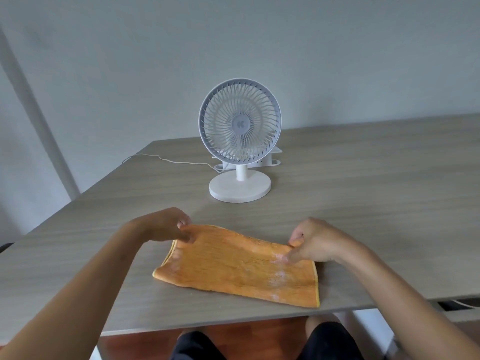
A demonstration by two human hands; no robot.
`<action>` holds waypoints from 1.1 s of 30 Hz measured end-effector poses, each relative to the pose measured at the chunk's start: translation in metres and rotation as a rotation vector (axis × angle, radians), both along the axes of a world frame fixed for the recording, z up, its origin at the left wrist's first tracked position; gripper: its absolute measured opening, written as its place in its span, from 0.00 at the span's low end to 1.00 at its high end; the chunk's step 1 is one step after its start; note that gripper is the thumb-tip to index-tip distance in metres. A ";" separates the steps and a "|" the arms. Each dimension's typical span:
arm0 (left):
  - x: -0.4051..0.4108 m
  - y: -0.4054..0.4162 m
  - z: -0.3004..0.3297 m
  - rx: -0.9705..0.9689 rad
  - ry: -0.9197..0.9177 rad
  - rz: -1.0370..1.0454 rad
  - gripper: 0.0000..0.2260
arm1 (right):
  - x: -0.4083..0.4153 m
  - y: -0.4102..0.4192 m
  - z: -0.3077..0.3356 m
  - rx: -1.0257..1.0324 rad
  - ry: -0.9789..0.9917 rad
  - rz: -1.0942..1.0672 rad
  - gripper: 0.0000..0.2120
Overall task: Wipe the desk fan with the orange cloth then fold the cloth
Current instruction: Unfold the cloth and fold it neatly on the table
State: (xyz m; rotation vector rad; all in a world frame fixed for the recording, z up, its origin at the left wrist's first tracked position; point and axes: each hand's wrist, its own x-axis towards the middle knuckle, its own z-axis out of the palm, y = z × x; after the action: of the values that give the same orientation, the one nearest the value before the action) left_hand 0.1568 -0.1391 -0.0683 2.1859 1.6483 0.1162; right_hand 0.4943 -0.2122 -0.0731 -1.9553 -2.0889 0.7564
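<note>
Both hands pinch the far edge of the orange cloth [233, 266] and lift it slightly off the wooden desk [376, 193]. The left hand [166, 224] grips the far left corner between thumb and curled fingers, and the right hand [309, 242] pinches the far right corner the same way, so the far edge is raised between them while the near part lies flat close to the desk's near edge. The cloth looks doubled over, with a fold at its left end and a yellow hem along the right end; pale smudges mark its right half. Farther back, well apart from the cloth, the white desk fan [240, 126] stands upright on its round base, its grille facing the person. A white power strip [262, 159] lies just behind the fan's stem, and a thin white cable [166, 159] trails from it leftward across the desk toward the left edge.
</note>
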 end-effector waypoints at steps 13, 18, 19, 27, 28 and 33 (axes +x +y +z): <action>-0.008 -0.035 0.059 -0.141 -0.570 -0.026 0.13 | 0.002 0.020 0.044 -0.166 0.325 0.289 0.15; -0.011 -0.039 0.064 -0.158 -0.552 -0.021 0.15 | 0.004 0.021 0.047 -0.186 0.375 0.232 0.12; -0.013 -0.038 0.065 -0.125 -0.555 -0.019 0.16 | 0.005 0.020 0.049 -0.197 0.386 0.220 0.10; -0.017 -0.038 0.077 0.081 -0.260 0.008 0.04 | 0.025 0.033 0.063 0.125 0.563 0.040 0.10; -0.016 -0.034 0.078 0.121 -0.187 0.007 0.04 | 0.024 0.035 0.064 0.155 0.558 0.035 0.09; -0.003 0.000 0.081 0.516 -0.203 0.133 0.06 | 0.026 0.067 0.068 0.368 0.635 -0.112 0.10</action>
State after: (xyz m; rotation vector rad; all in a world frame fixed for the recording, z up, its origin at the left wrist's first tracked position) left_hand 0.1542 -0.1386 0.0132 2.3103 1.7868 0.8576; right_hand 0.5198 -0.1450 -0.0054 -1.3850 -1.5841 0.7716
